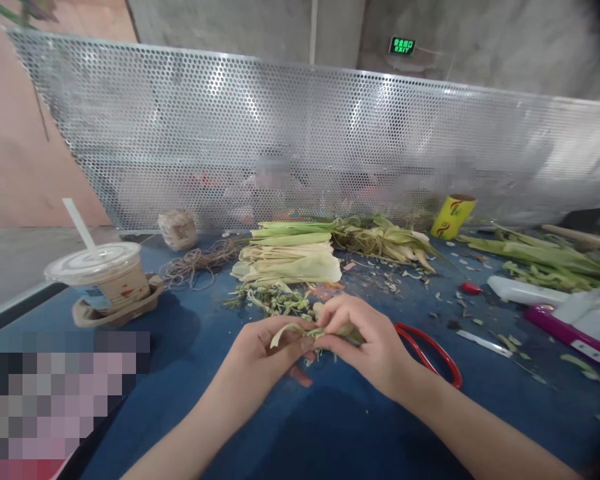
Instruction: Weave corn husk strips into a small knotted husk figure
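Both hands meet low over the table, pinching a pale green strip of corn husk between them. My left hand grips one end, which curls over its thumb. Fingertips of my right hand are closed on the husk's other side, hiding part of it. Beyond the hands lies a small pile of green knotted husk bits. A layered stack of flat corn husks sits behind that pile. Red looped handles, probably of scissors, stick out beside my right hand, their other end hidden.
A lidded drink cup with a straw stands at left in a cardboard holder. Brown twine, loose husks, a yellow roll, a white glue gun and scraps lie about. A perforated metal screen borders the back.
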A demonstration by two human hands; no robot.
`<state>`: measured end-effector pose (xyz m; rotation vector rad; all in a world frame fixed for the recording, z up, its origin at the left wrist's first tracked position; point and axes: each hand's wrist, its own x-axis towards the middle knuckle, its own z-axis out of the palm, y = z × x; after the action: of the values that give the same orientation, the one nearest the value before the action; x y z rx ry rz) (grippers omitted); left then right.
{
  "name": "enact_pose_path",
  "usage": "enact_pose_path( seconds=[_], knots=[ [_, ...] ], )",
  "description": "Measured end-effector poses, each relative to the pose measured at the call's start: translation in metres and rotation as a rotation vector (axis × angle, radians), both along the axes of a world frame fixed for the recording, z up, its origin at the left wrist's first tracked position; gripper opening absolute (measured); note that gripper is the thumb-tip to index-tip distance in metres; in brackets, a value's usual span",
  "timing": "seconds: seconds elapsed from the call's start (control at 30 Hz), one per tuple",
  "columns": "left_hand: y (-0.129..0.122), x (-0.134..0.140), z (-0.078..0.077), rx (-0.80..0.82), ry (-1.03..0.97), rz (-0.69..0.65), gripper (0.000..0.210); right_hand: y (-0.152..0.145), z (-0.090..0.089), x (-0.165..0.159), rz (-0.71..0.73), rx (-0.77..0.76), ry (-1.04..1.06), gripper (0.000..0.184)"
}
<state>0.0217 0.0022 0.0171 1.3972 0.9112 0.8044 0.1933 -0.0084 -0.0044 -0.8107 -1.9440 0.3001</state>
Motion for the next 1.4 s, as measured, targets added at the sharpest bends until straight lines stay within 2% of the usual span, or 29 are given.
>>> enact_pose_path(
  seconds=[0.07, 0.3, 0.4, 0.5, 0.8, 0.93, 1.07, 1.17, 1.27, 1.4],
  knots=[
    [-0.001, 0.001, 0.0, 0.014, 0.016, -0.027, 0.024, 0.001, -0.001, 0.0, -0.022, 0.001, 0.066, 0.017],
    [-0.003, 0.0, 0.001, 0.067, 0.052, -0.095, 0.016, 0.003, -0.002, -0.001, -0.102, -0.023, 0.07, 0.024],
    [-0.003, 0.0, 0.0, 0.09, 0.069, -0.094, 0.016, 0.003, -0.002, -0.001, -0.141, -0.055, 0.056, 0.031],
    [-0.003, 0.0, 0.001, 0.124, 0.114, -0.059, 0.017, 0.003, -0.001, -0.001, -0.123, -0.066, 0.022, 0.035],
    [-0.003, -0.001, 0.002, 0.154, 0.153, 0.066, 0.024, -0.003, 0.006, -0.004, 0.0, -0.287, 0.019, 0.03],
    [-0.003, -0.002, 0.001, 0.207, 0.22, 0.108, 0.02, -0.003, 0.006, -0.002, -0.021, -0.38, 0.011, 0.016],
    [-0.001, -0.003, 0.0, 0.308, 0.286, 0.12, 0.017, -0.002, 0.005, 0.0, -0.162, -0.253, -0.133, 0.018],
    [0.002, -0.004, -0.002, 0.328, 0.297, 0.145, 0.018, -0.004, 0.007, 0.001, -0.263, -0.095, -0.285, 0.01],
    [0.004, -0.005, -0.004, 0.301, 0.301, 0.171, 0.018, -0.007, 0.009, 0.001, -0.233, -0.012, -0.25, 0.005],
    [0.005, -0.003, -0.005, 0.234, 0.224, 0.144, 0.019, -0.01, 0.009, -0.001, -0.056, 0.014, -0.079, 0.006]
  ],
)
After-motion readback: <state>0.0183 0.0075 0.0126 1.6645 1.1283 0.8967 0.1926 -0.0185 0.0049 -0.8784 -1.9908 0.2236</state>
